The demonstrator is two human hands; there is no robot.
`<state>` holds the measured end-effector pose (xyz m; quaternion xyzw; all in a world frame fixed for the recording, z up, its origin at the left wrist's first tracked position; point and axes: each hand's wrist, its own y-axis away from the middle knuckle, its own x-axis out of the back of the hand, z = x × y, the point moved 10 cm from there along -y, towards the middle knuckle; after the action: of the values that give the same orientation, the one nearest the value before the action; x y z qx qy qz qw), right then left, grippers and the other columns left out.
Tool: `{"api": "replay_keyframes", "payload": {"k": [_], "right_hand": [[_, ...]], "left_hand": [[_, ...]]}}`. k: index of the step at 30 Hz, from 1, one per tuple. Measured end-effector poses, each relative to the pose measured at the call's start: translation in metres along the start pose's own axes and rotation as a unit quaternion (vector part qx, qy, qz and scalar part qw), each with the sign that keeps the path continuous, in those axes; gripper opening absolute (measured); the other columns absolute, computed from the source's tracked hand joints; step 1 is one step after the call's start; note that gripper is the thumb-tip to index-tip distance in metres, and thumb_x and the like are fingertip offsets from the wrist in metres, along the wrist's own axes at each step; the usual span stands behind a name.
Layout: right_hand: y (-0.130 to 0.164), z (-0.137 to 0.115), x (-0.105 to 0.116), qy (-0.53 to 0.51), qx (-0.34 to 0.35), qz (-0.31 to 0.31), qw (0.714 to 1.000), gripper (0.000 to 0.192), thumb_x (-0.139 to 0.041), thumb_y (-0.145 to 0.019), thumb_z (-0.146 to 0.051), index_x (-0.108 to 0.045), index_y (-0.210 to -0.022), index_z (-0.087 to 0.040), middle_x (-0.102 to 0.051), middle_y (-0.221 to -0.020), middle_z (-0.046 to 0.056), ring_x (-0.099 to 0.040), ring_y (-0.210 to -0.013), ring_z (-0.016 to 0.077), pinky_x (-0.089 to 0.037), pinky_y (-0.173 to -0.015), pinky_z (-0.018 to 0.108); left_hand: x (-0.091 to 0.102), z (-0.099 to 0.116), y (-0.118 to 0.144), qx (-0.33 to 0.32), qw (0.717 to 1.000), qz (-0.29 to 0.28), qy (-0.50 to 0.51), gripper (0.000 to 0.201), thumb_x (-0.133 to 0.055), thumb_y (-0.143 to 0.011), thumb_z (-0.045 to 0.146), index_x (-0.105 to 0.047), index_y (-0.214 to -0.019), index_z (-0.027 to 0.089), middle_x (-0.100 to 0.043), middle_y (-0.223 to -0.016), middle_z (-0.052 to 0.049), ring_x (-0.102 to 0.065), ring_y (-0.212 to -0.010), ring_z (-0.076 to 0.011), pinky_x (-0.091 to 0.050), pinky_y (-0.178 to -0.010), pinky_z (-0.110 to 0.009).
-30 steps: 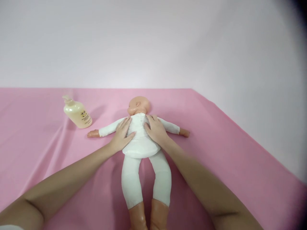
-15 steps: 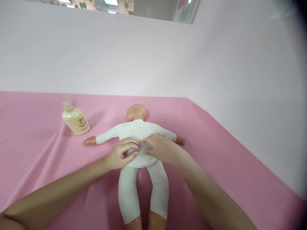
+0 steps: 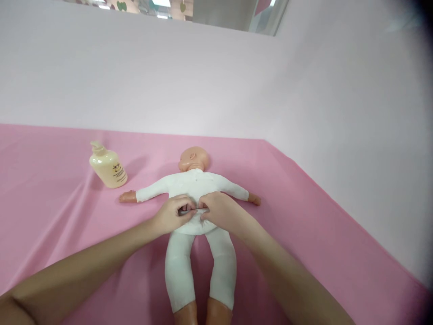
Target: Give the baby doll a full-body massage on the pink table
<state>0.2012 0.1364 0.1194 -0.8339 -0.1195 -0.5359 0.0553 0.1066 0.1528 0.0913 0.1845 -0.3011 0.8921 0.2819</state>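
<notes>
On the pink sheet: a baby doll (image 3: 198, 189) lay face down in a white suit, head toward the wall, arms spread to both sides.
Bottle: a cream pump bottle (image 3: 108, 168) stood left of the doll's arm, well apart from both hands; it looked filled with a pale lotion, but the level could not be read.
Left hand: the left hand (image 3: 171, 214) rested on the doll's lower back, fingers curled in and pinching a fold of the white cloth.
Right hand: the right hand (image 3: 216, 210) lay just beside it, fingers bent the same way and gripping the same fold; the fingertips of both hands almost met.
Edges: the pink sheet (image 3: 304, 216) ended at the pale wall behind the head and along a slanted edge on the right.
Open room: bare sheet lay wide on both sides of the doll.
Hidden: the doll's feet were cut off at the bottom; its face was turned away; the bottle's label was too small to read.
</notes>
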Motion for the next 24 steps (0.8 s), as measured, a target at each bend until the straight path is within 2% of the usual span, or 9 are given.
{"api": "replay_keyframes", "payload": {"k": [3,6,11,17,20,24], "right_hand": [[-0.003,0.003,-0.006,0.024,-0.021,-0.031,0.999,0.011,-0.059,-0.085,-0.02,-0.07,-0.085,-0.021,-0.067,-0.075,0.004,-0.061,-0.069,0.0181,-0.042,-0.064,0.033],[-0.007,0.002,-0.005,0.019,-0.019,-0.02,0.999,0.011,-0.063,-0.085,-0.021,-0.071,-0.092,-0.02,-0.07,-0.083,0.005,-0.063,-0.074,0.0178,-0.042,-0.066,0.031],[-0.011,0.002,-0.01,0.012,0.004,-0.022,1.0,0.013,-0.06,-0.087,-0.019,-0.072,-0.084,-0.021,-0.069,-0.086,0.004,-0.062,-0.078,0.0172,-0.044,-0.07,0.03],[-0.015,0.001,-0.008,0.028,0.046,0.014,0.998,0.014,-0.061,-0.087,-0.017,-0.074,-0.084,-0.022,-0.065,-0.096,0.006,-0.059,-0.095,0.0211,-0.048,-0.08,0.032],[-0.017,0.004,-0.008,0.013,0.048,0.031,0.998,0.018,-0.059,-0.085,-0.011,-0.072,-0.078,-0.021,-0.065,-0.092,0.006,-0.06,-0.093,0.0206,-0.048,-0.08,0.032],[-0.017,0.007,-0.007,-0.023,0.053,0.054,0.997,0.021,-0.054,-0.083,-0.006,-0.066,-0.075,-0.021,-0.066,-0.087,0.004,-0.06,-0.083,0.018,-0.047,-0.078,0.032]], "left_hand": [[0.002,-0.007,0.0,0.012,1.0,0.008,0.008,0.01,-0.057,-0.084,0.013,-0.06,-0.076,0.017,-0.059,-0.074,0.001,-0.049,-0.064,-0.0102,-0.039,-0.059,-0.023],[0.006,-0.011,-0.001,0.02,1.0,0.023,0.002,0.009,-0.058,-0.084,0.012,-0.061,-0.077,0.018,-0.059,-0.078,0.0,-0.052,-0.067,-0.0109,-0.039,-0.059,-0.023],[0.009,-0.013,-0.004,0.008,0.999,0.034,-0.003,0.012,-0.056,-0.085,0.01,-0.062,-0.08,0.018,-0.06,-0.081,-0.001,-0.056,-0.076,-0.013,-0.043,-0.067,-0.025],[0.013,-0.013,-0.002,-0.002,0.998,0.05,-0.046,0.009,-0.058,-0.087,0.015,-0.064,-0.082,0.019,-0.061,-0.09,-0.003,-0.059,-0.088,-0.0159,-0.046,-0.082,-0.031],[0.013,-0.013,-0.002,-0.005,0.997,0.05,-0.052,0.01,-0.057,-0.088,0.014,-0.064,-0.084,0.019,-0.062,-0.094,-0.004,-0.059,-0.089,-0.0158,-0.047,-0.081,-0.031],[0.015,-0.014,-0.004,-0.012,0.998,0.046,-0.051,0.011,-0.055,-0.088,0.013,-0.063,-0.084,0.019,-0.064,-0.089,-0.003,-0.06,-0.085,-0.0156,-0.048,-0.078,-0.03]]}}
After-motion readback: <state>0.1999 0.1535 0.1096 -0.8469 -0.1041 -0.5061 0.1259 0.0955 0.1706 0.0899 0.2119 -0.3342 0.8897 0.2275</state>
